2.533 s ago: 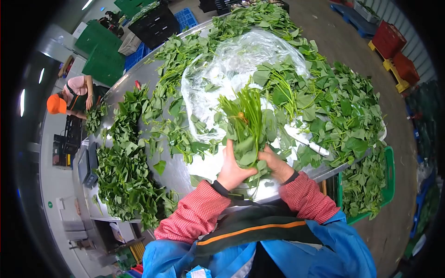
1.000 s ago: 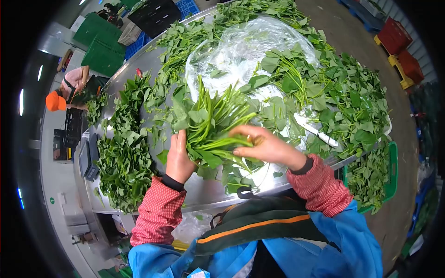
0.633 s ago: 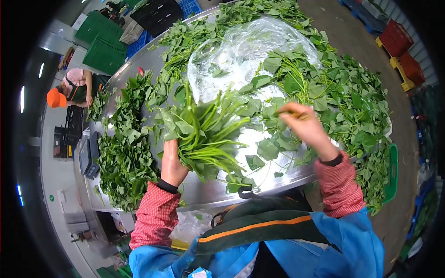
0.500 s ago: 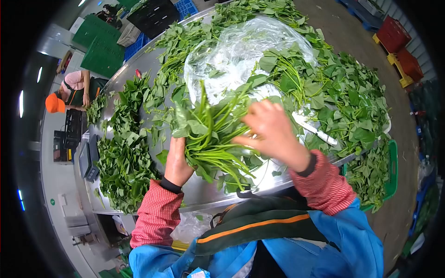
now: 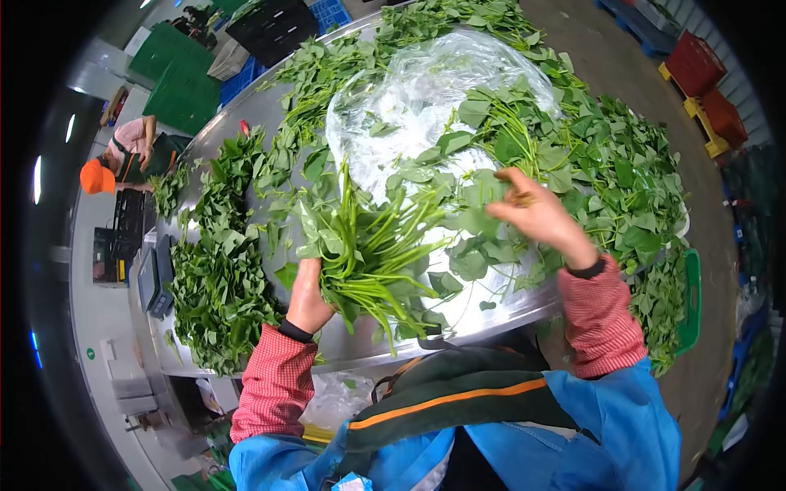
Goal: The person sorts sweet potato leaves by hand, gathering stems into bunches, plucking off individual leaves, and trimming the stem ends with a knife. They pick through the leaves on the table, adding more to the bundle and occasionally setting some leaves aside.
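My left hand is closed around a bunch of leafy greens, whose long green stems fan out toward the right and toward me. To the right, my right hand hovers over the steel table with thumb and forefinger apart. A blurred green leaf shows just left of those fingertips. Loose leaves lie on the table between the two hands. Beyond them spreads a clear plastic sheet with another pile of stemmed greens on its right side.
Heaped greens line the table's left side, next to a scale. More greens cover the right side, above a green crate. A person in an orange cap works at the far left. Black crates stand behind.
My right hand has moved right, away from the bunch, and now covers the white-handled tool seen before. The bunch has tilted slightly in my left hand. The other person's arm has shifted.
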